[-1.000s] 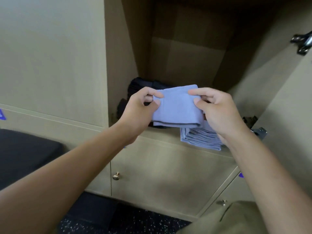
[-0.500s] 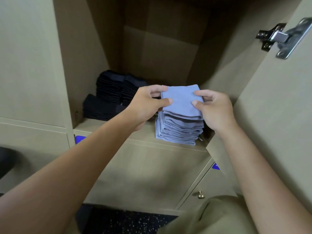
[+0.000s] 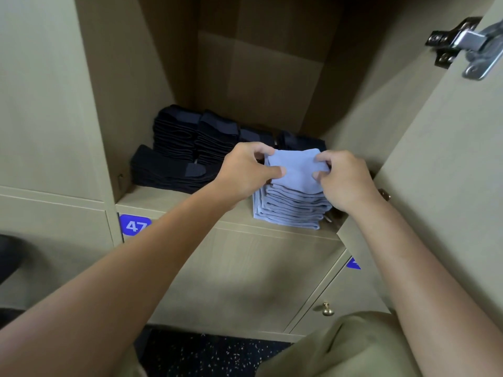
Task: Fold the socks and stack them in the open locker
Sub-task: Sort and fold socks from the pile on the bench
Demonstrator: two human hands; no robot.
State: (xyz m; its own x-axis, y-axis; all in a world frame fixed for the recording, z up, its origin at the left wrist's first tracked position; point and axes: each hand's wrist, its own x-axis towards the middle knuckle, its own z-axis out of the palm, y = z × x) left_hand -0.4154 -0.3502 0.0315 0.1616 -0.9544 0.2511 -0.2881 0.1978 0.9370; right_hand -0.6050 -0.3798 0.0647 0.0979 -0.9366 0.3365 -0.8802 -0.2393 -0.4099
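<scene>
A folded light blue sock lies on top of a stack of folded light blue socks at the front right of the open locker's shelf. My left hand pinches the sock's left edge between thumb and fingers. My right hand pinches its right edge the same way. Whether the sock fully rests on the stack I cannot tell.
Stacks of folded dark navy socks fill the locker's back and left. The open locker door with a metal hinge stands close on the right. Closed lockers below carry a blue label 47 and a brass knob.
Both hands carried the folded blue sock forward into the locker and lowered it onto the blue stack. The view moved closer to the locker.
</scene>
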